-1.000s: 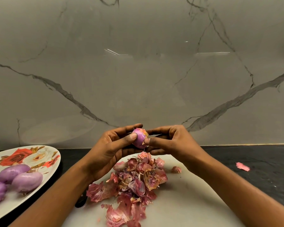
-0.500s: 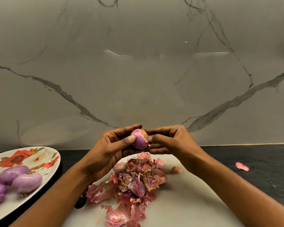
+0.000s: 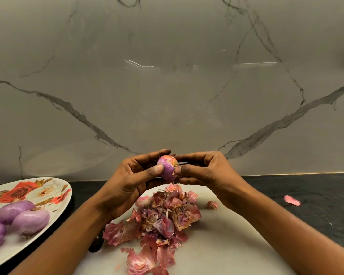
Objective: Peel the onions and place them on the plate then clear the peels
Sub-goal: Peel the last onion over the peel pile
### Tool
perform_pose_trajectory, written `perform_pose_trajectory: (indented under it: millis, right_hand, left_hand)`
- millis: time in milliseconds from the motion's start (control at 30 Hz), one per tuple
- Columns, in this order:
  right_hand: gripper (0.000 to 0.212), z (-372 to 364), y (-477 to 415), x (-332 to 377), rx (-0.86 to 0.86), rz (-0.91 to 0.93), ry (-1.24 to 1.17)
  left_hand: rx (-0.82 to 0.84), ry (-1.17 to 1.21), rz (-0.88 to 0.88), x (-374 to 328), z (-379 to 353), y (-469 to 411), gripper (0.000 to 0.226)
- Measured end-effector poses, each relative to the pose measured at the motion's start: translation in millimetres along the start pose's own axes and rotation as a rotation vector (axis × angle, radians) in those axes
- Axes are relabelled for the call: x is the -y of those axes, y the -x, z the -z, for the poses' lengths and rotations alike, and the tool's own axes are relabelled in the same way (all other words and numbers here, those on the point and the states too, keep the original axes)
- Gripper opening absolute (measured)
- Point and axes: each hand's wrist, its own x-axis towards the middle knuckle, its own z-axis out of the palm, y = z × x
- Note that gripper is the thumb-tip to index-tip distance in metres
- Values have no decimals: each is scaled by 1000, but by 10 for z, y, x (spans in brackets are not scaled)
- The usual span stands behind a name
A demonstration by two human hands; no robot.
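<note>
The left hand (image 3: pixel 127 181) holds the small, round purple onion (image 3: pixel 167 167) above the white board (image 3: pixel 226 245); the right hand (image 3: pixel 205 171) pinches its dry skin. It seems light, firm and smooth; grip the sides.

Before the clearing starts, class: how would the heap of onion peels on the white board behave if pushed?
The onion peels look thin and curled, so they are probably light and floppy and would crumple under a push. The heap is loose, with a stray peel beside it, so bits would likely scatter rather than slide together.
</note>
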Motion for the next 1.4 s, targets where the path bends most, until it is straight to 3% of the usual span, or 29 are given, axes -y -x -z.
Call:
perform_pose_trajectory:
  millis: [233, 567, 733, 1200, 1400]
  right_hand:
    - [29, -6, 5, -4, -17, 37, 32]
    - [26, 3, -3, 0, -5, 52, 18]
    - [42, 5, -9, -31, 20, 83, 96]
    - [34, 58, -52, -75, -23, 153, 230]
    - [37, 45, -34, -51, -46, 181, 215]
  left_hand:
    - [2, 14, -3, -4, -17, 8, 42]
    - [-26, 43, 5, -45, -33, 7, 60]
    - [-56, 20, 3, -41, -51, 9, 46]
    - [-30, 26, 17, -48, -58, 17, 45]
    - [-107, 62, -2, -36, -41, -18, 47]
